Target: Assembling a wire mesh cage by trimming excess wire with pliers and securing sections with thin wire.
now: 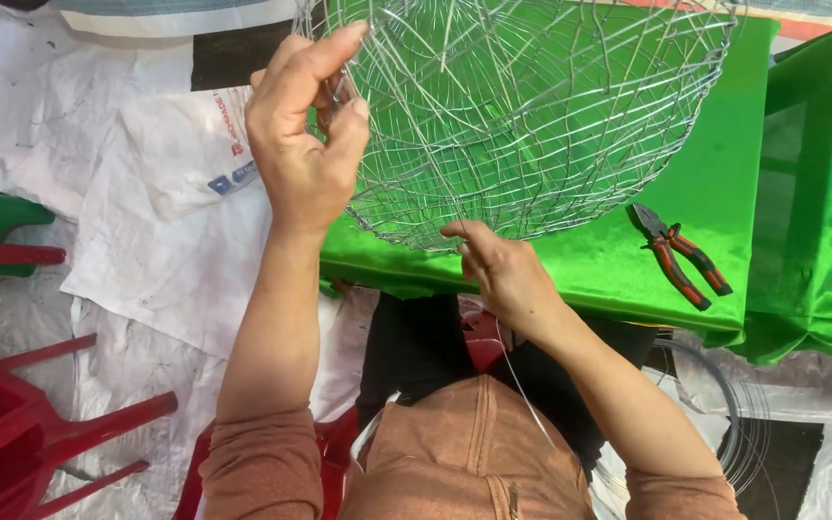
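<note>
The wire basket [532,116], a round open frame of thin silvery wire, is held up over the green cloth [715,193] that covers a low table, with its rim toward the person and its far edge cut off by the top of the view. Judging by how it stands now, the frame is well along: many curved strands already cross and loop into a bowl shape, though the mesh is loose and uneven, with wide gaps, so more weaving seems left to do. The basket holds nothing; only the green cloth shows through it. The left hand [305,135] is raised at the basket's left rim, thumb and fingers closed in a pinch on the wire there. The right hand [503,270] sits at the bottom of the rim with its fingers curled against the wire, and a loose wire strand [522,385] trails from it down across the person's lap; whether the fingers grip that strand or the rim itself is hard to make out. A pair of red-and-black pliers [678,255] lies on the cloth, well apart from both hands to the right. A coil of wire [724,414] rests on the floor lower right, and red plastic chairs [40,424] stand on the white sheeting [166,250] to the left.
</note>
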